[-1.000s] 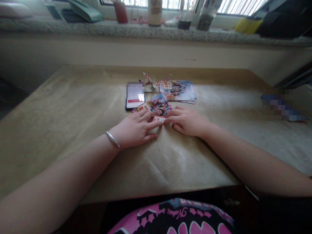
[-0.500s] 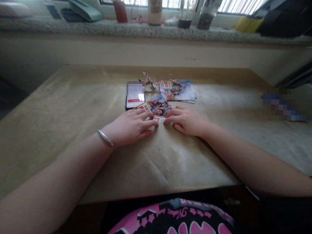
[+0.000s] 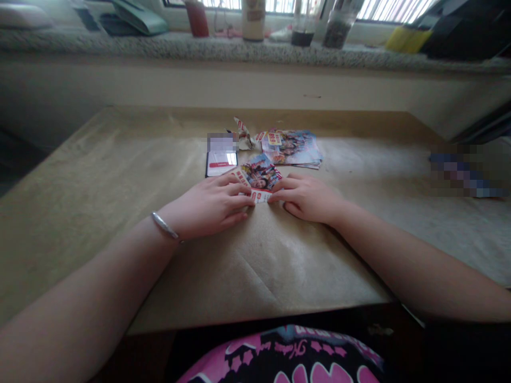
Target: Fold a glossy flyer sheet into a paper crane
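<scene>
A folded printed leaflet (image 3: 261, 175), with a colourful crowd picture and red lettering, lies on the table between my hands. My left hand (image 3: 219, 205), a silver bangle at its wrist, rests flat with fingers spread over the leaflet's left side. From the other side my right hand (image 3: 307, 198) presses its fingertips on the leaflet's right edge, the fingers slightly bent and apart. Just beyond the left fingers is a phone (image 3: 221, 162) with a lit screen, partly blurred out. Behind the leaflet sits a stack of similar leaflets (image 3: 297, 146).
Crumpled printed paper (image 3: 245, 135) lies between the phone and the stack. A pixelated blue item (image 3: 463, 173) is at the table's right. Bottles and jars (image 3: 253, 21) line the stone windowsill (image 3: 219, 52) past the table (image 3: 255, 276).
My left hand has slid slightly left, uncovering a little more of the leaflet's lower strip. My right hand stays in place.
</scene>
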The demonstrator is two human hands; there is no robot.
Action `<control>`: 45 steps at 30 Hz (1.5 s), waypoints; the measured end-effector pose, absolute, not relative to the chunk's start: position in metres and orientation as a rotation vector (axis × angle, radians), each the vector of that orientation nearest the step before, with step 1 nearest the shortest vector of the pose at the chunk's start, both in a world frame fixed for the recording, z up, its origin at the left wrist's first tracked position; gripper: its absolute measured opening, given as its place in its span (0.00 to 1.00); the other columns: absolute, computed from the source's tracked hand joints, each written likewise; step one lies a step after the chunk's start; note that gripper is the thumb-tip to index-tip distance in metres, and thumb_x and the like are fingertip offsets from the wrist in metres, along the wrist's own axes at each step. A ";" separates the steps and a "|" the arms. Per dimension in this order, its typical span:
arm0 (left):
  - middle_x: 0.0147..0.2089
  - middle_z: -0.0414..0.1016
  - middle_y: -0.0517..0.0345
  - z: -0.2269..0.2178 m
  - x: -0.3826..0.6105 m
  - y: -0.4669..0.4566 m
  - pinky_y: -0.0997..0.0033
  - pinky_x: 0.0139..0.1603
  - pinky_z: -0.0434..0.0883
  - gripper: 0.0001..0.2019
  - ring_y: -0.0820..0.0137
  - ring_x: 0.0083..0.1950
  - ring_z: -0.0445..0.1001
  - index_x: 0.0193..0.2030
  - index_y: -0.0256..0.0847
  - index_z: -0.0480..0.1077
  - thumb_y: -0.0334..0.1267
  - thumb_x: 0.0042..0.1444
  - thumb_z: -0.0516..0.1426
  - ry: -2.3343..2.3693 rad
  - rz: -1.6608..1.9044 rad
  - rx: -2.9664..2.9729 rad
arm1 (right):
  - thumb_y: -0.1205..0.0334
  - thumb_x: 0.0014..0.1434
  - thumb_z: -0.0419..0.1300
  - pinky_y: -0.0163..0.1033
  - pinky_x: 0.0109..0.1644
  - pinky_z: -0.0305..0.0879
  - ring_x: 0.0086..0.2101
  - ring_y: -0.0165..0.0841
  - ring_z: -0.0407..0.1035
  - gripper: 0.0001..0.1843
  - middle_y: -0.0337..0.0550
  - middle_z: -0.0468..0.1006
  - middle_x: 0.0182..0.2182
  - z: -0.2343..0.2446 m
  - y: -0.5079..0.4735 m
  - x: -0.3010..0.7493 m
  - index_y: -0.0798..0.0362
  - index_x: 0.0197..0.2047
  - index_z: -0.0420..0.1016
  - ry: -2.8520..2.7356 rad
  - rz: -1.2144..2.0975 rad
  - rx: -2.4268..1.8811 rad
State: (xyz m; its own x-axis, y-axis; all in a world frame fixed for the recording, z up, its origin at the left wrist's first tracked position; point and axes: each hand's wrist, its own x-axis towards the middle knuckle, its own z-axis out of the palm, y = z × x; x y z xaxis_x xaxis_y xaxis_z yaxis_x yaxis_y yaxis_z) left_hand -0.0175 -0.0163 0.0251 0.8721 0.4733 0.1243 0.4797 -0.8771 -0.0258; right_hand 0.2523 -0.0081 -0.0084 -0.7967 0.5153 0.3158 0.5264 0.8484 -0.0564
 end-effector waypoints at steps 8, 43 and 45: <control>0.55 0.76 0.59 0.036 -0.019 -0.016 0.60 0.61 0.67 0.16 0.64 0.56 0.72 0.51 0.47 0.75 0.43 0.66 0.48 -0.840 -0.032 -3.012 | 0.69 0.59 0.54 0.42 0.44 0.64 0.41 0.37 0.68 0.17 0.44 0.79 0.45 -0.007 -0.009 0.253 0.49 0.47 0.79 -2.708 -0.066 -0.787; 0.46 0.80 0.62 0.045 -0.033 -0.009 0.73 0.50 0.69 0.17 0.70 0.48 0.77 0.41 0.44 0.78 0.42 0.64 0.47 -0.980 0.127 -3.128 | 0.70 0.58 0.53 0.43 0.49 0.64 0.45 0.38 0.68 0.17 0.44 0.79 0.48 -0.005 -0.012 0.248 0.50 0.46 0.78 -2.711 -0.058 -0.772; 0.43 0.80 0.60 0.044 -0.033 -0.009 0.73 0.47 0.70 0.17 0.69 0.45 0.77 0.41 0.44 0.77 0.42 0.64 0.47 -0.978 0.119 -3.104 | 0.70 0.58 0.53 0.44 0.48 0.65 0.44 0.38 0.68 0.16 0.45 0.79 0.47 -0.004 -0.013 0.246 0.51 0.45 0.78 -2.719 -0.064 -0.783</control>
State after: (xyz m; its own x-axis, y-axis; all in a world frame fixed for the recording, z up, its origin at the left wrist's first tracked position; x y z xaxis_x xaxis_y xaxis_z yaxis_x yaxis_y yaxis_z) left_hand -0.0335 -0.0088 0.0439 0.8176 0.5664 -0.1038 0.5747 -0.8137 0.0872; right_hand 0.2463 -0.0131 -0.0045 -0.8023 0.5121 0.3066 0.5260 0.8495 -0.0424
